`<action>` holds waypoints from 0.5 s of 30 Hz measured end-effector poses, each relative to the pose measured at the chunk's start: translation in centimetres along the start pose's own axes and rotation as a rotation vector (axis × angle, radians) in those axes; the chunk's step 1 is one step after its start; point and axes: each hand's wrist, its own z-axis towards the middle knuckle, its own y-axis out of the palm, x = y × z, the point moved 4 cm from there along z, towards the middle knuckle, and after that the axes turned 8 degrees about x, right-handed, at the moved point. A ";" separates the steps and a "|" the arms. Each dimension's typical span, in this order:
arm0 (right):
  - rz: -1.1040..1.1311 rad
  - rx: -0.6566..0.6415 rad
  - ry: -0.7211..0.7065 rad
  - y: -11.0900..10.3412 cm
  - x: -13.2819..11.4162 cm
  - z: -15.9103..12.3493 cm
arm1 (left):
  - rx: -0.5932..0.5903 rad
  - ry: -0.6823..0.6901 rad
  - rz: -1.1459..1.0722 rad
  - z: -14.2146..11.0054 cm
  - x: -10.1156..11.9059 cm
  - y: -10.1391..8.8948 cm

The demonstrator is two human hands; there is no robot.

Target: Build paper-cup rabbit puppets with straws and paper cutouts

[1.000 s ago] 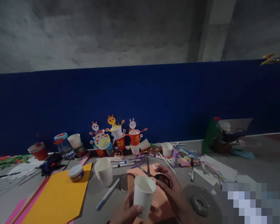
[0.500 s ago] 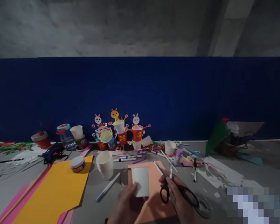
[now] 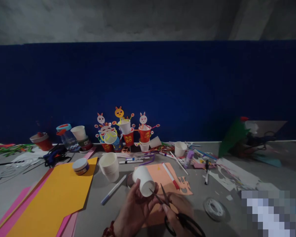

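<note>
My left hand [image 3: 133,210] is wrapped round a white paper cup [image 3: 143,181], tilted so its base points toward me. My right hand [image 3: 175,210] grips black-handled scissors [image 3: 181,219]. Their blades are parted and the tips sit right at the cup's edge. Beneath both hands lies a sheet of peach paper [image 3: 166,179] with shapes cut out of its right edge and a red-and-white marker [image 3: 171,176] resting on it.
A stack of white cups [image 3: 109,166], a blue pen [image 3: 113,194], a small white jar [image 3: 80,166] on yellow and pink card [image 3: 51,197], and a tape roll [image 3: 214,208] lie nearby. Decorated cup figures [image 3: 124,131], markers and scraps crowd the back by the blue wall.
The cup has tipped from upright onto its side in my left hand. My right hand has drawn the scissors back toward me and turned their parted blades to the cup.
</note>
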 end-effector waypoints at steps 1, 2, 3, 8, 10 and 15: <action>-0.025 -0.003 -0.014 0.0 -0.2 0.0 | 0.000 -0.005 0.001 0.0 0.0 0.0; -0.047 -0.013 -0.030 0.0 -0.4 0.0 | -0.010 -0.009 0.008 0.0 0.0 0.1; -0.058 -0.024 -0.040 0.0 -0.5 0.0 | -0.030 -0.014 0.020 0.0 0.0 0.1; -0.075 -0.059 -0.074 0.1 -0.8 0.2 | -0.161 0.011 0.049 0.3 -0.1 0.3; -0.092 -0.047 -0.063 0.1 -0.7 0.2 | -0.179 0.031 0.055 0.4 -0.2 0.1; 0.011 -0.080 0.091 0.3 -0.4 0.1 | -0.187 0.075 0.099 0.8 -0.5 -0.5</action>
